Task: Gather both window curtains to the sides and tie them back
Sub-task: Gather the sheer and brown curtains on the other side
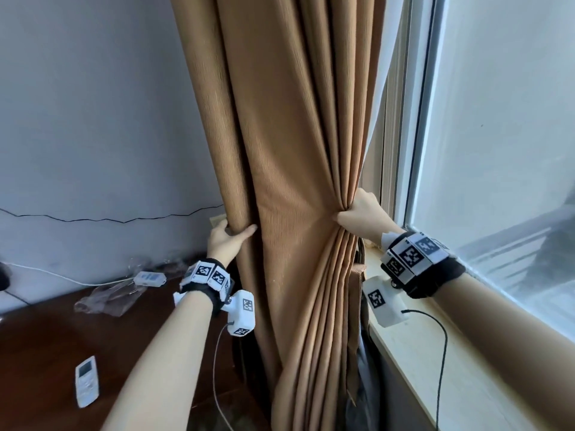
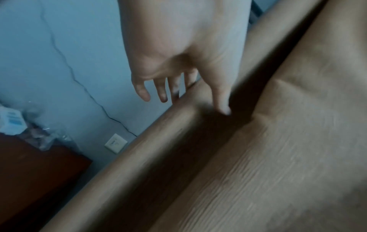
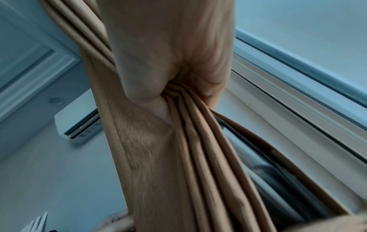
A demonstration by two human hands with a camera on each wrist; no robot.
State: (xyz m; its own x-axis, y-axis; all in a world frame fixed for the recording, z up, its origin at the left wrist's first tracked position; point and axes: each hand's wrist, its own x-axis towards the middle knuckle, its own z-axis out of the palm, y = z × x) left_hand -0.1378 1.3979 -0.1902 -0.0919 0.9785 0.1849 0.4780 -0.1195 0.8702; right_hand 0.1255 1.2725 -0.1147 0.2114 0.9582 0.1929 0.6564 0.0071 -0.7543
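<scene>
A brown curtain (image 1: pixel 280 150) hangs between the wall and the window, partly bunched. My right hand (image 1: pixel 345 213) grips a tight bundle of pleats at the curtain's window-side edge, level with the sill; in the right wrist view the right hand (image 3: pixel 172 87) has thumb and fingers squeezed round the gathered curtain folds (image 3: pixel 188 141). My left hand (image 1: pixel 236 228) reaches round the wall-side fold, thumb across the front and fingers behind. In the left wrist view the left hand (image 2: pixel 190 103) has straight, spread fingers and its thumb lies on the curtain cloth (image 2: pixel 258 157). No tie-back is in view.
The windowsill (image 1: pixel 451 368) and window glass (image 1: pixel 497 150) lie to the right. On the left stands a dark wooden table (image 1: pixel 37 337) with a white remote (image 1: pixel 87 381), a clear plastic bag (image 1: pixel 109 297) and a white box (image 1: pixel 149 278). A wall socket (image 2: pixel 116 143) sits behind the curtain edge.
</scene>
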